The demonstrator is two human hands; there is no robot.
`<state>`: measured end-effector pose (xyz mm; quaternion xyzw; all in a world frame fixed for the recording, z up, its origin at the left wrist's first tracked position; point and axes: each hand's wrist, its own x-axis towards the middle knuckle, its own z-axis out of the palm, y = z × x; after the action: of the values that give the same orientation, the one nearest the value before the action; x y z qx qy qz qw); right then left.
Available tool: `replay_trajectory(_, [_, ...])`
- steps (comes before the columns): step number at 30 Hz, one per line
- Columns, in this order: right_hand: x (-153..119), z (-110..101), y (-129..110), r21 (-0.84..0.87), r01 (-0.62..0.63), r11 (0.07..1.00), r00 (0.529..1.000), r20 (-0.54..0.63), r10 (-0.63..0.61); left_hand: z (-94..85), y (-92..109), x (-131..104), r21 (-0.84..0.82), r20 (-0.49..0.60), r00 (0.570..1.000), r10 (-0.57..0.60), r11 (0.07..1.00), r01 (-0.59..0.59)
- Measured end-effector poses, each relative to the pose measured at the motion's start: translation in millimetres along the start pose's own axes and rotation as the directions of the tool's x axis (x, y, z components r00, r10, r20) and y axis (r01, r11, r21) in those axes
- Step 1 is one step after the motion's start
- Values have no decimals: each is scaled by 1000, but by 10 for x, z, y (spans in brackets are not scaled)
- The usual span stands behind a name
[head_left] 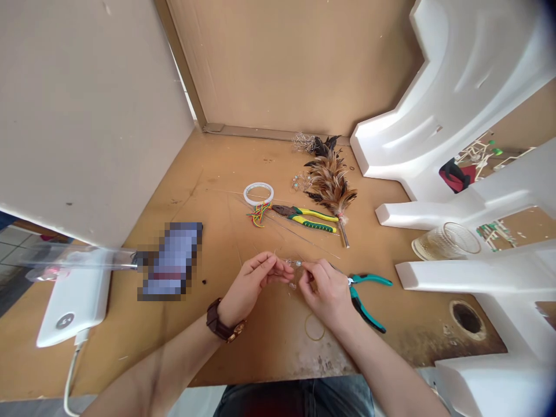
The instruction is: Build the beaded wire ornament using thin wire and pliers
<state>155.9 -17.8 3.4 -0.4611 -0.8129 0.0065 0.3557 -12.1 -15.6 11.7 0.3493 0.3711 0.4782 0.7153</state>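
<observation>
The right hand (325, 289) pinches one end of a thin beaded strand (297, 263) at its fingertips; the left hand (260, 278) curls its fingers at the other end, though I cannot tell whether they grip it; the strand sits between both hands, above the brown tabletop (217, 226). Teal-handled pliers (371, 280) lie just beside the right hand; yellow-and-green pliers (315, 222) lie beyond, near a feather bundle (330, 179).

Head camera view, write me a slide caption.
Left hand and right hand at small clear beadlike pieces over a brown tabletop, with yellow-and-green pliers and feathers beyond.
</observation>
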Motion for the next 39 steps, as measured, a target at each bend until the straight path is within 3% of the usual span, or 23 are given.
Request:
replay_trajectory(4, [-4,-6,35,4,-10,1000,1000,-11,10,4,-5,-19,61,50,998,43,997,-46])
replay_trajectory(9, [-9,-3,45,16,4,1000,1000,-13,-3,7,8,-31,145,7,995,96,985,-96])
replay_trajectory(17, [-18,6,49,28,5,1000,1000,-15,-5,20,62,-31,-111,90,995,49,993,-39])
replay_trajectory(21, [-20,9,46,35,24,999,1000,-15,-24,30,64,-32,-137,107,994,36,990,-21])
replay_trajectory(28, [-10,-11,17,22,43,999,999,4,-43,51,42,-79,80,177,982,69,993,-84])
replay_trajectory(33, [-1,-21,14,7,39,999,999,-2,-39,77,65,-122,308,235,969,79,939,-152])
replay_trajectory(39, [0,-12,46,48,21,999,1000,0,-21,15,93,-132,289,177,981,80,949,-129])
